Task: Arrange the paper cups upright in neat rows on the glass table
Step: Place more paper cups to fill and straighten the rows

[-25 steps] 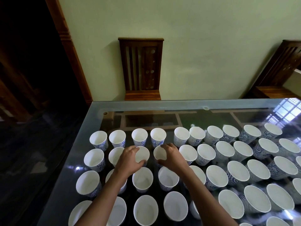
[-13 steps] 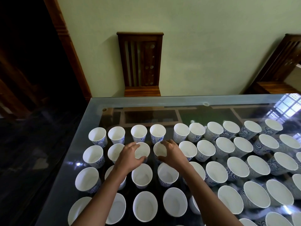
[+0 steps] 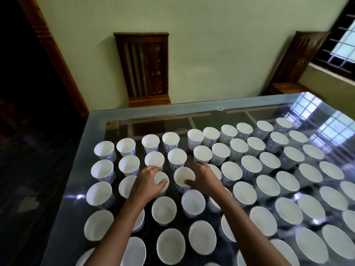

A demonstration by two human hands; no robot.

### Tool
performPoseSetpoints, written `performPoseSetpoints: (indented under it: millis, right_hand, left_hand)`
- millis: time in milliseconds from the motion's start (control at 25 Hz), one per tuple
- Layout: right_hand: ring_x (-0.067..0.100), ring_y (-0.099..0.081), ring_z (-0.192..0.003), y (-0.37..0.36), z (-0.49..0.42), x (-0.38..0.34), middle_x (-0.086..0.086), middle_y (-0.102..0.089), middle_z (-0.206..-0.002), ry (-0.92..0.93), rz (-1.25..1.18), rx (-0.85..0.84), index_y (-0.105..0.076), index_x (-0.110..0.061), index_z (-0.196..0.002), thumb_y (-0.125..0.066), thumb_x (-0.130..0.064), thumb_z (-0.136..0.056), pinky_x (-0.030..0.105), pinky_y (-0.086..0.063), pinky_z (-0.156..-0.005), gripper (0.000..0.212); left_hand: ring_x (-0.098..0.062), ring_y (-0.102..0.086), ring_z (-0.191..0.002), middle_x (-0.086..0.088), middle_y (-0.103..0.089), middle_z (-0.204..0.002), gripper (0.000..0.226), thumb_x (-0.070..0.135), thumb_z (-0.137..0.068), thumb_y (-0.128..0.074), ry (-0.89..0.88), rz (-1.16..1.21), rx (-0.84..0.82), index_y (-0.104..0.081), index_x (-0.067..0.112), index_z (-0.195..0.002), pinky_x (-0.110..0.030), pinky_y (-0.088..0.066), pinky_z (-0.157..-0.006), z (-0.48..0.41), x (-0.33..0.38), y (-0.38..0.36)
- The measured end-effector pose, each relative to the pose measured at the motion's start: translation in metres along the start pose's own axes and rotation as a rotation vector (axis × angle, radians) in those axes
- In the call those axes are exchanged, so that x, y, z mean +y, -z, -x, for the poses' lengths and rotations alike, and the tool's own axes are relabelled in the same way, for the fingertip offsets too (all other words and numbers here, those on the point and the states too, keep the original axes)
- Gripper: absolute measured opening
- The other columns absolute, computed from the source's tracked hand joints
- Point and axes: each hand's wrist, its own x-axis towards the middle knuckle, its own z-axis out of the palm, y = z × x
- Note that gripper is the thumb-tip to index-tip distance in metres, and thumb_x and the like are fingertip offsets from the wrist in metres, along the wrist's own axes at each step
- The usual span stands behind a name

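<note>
Many white paper cups with blue patterns stand upright in rough rows across the glass table (image 3: 146, 117). My left hand (image 3: 147, 184) grips the rim of one cup (image 3: 162, 179) in the third row, thumb inside its mouth. My right hand (image 3: 203, 176) holds the neighbouring cup (image 3: 182, 176) by its rim, thumb hooked over the edge. The two held cups stand side by side, a small gap between them. The back row (image 3: 196, 136) runs from left to right along the table's far side.
A wooden chair (image 3: 143, 68) stands against the wall behind the table. A second chair (image 3: 299, 60) sits at the far right, under a window (image 3: 343, 43). The table's left edge (image 3: 67, 187) drops to a dark floor.
Both hands have drawn back from the second row to the third and now hold a different pair of cups. The camera has swung to the right and shows more of the table.
</note>
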Motion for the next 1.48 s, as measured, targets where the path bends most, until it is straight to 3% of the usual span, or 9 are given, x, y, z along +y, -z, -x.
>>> performPoseSetpoints:
  millis: [80, 280, 480, 640, 720, 840, 1040, 1320, 1480]
  right_hand:
    - [0.034, -0.054, -0.109, 0.007, 0.034, 0.008, 0.02, -0.06, -0.118, -0.042, -0.042, 0.053, -0.059, -0.001, -0.115, -0.077, -0.018, -0.071, 0.035, -0.041, -0.088, 0.049]
    - [0.031, -0.057, -0.108, 0.02, 0.125, 0.027, 0.015, -0.058, -0.123, -0.2, -0.081, 0.129, -0.056, -0.007, -0.123, -0.077, -0.023, -0.073, 0.033, -0.043, -0.092, 0.057]
    - [0.027, -0.06, -0.1, 0.028, 0.202, 0.047, 0.013, -0.063, -0.112, -0.305, -0.088, 0.243, -0.063, -0.008, -0.114, -0.079, -0.017, -0.07, 0.014, -0.033, -0.078, 0.049]
    - [0.026, -0.057, -0.109, 0.044, 0.229, 0.075, 0.013, -0.061, -0.118, -0.329, -0.084, 0.205, -0.061, -0.005, -0.118, -0.078, -0.019, -0.072, 0.022, -0.039, -0.089, 0.051]
    - [0.026, -0.055, -0.113, 0.052, 0.23, 0.092, 0.012, -0.059, -0.122, -0.303, -0.077, 0.193, -0.059, -0.007, -0.12, -0.077, -0.019, -0.073, 0.022, -0.037, -0.094, 0.052]
    - [0.024, -0.055, -0.113, 0.071, 0.22, 0.126, 0.009, -0.057, -0.124, -0.226, -0.057, 0.136, -0.057, -0.01, -0.123, -0.076, -0.022, -0.075, 0.013, -0.032, -0.088, 0.053]
    - [0.025, -0.052, -0.115, 0.096, 0.195, 0.159, 0.01, -0.056, -0.125, -0.047, -0.079, 0.012, -0.056, -0.01, -0.124, -0.075, -0.023, -0.075, 0.029, -0.039, -0.097, 0.055]
    - [0.027, -0.05, -0.117, 0.094, 0.153, 0.16, 0.012, -0.051, -0.13, 0.092, -0.065, -0.146, -0.05, -0.007, -0.13, -0.072, -0.02, -0.078, 0.027, -0.038, -0.095, 0.058]
    - [0.029, -0.046, -0.122, 0.086, 0.13, 0.156, 0.013, -0.043, -0.138, 0.091, -0.009, -0.161, -0.044, -0.008, -0.135, -0.069, -0.023, -0.081, 0.033, -0.037, -0.101, 0.061]
  left_hand:
    - [-0.026, -0.058, -0.108, -0.011, -0.063, -0.116, 0.041, 0.024, -0.074, -0.074, -0.029, 0.047, -0.005, -0.065, 0.007, -0.111, -0.034, -0.044, -0.094, 0.022, 0.015, 0.0]
    - [-0.025, -0.061, -0.101, -0.01, -0.066, -0.109, 0.039, 0.024, -0.074, -0.074, -0.162, 0.09, -0.122, -0.066, 0.008, -0.109, -0.029, -0.044, -0.089, 0.084, 0.052, -0.02]
    - [-0.022, -0.059, -0.107, -0.008, -0.064, -0.115, 0.042, 0.022, -0.073, -0.075, -0.222, 0.126, -0.235, -0.065, 0.009, -0.111, -0.023, -0.039, -0.093, 0.126, 0.08, -0.052]
    - [-0.02, -0.056, -0.111, -0.007, -0.061, -0.119, 0.045, 0.025, -0.074, -0.074, -0.236, 0.096, -0.256, -0.063, 0.009, -0.115, -0.019, -0.034, -0.095, 0.141, 0.106, -0.077]
    - [-0.02, -0.054, -0.114, -0.007, -0.059, -0.124, 0.048, 0.028, -0.074, -0.074, -0.23, 0.068, -0.245, -0.061, 0.01, -0.117, -0.023, -0.036, -0.097, 0.14, 0.115, -0.087]
    - [-0.024, -0.05, -0.119, -0.009, -0.055, -0.129, 0.051, 0.026, -0.073, -0.075, -0.143, 0.029, -0.174, -0.061, 0.009, -0.119, -0.03, -0.037, -0.1, 0.134, 0.136, -0.108]
    - [-0.029, -0.05, -0.118, -0.013, -0.055, -0.126, 0.048, 0.018, -0.072, -0.076, 0.031, 0.0, -0.056, -0.062, 0.004, -0.115, -0.034, -0.037, -0.101, 0.131, 0.16, -0.135]
    - [-0.027, -0.047, -0.121, -0.012, -0.053, -0.129, 0.048, 0.023, -0.075, -0.074, 0.175, -0.056, 0.01, -0.06, 0.006, -0.118, -0.03, -0.033, -0.101, 0.119, 0.165, -0.136]
    - [-0.024, -0.04, -0.126, -0.01, -0.047, -0.136, 0.052, 0.027, -0.079, -0.07, 0.192, -0.079, -0.016, -0.055, 0.008, -0.125, -0.026, -0.028, -0.103, 0.095, 0.164, -0.136]
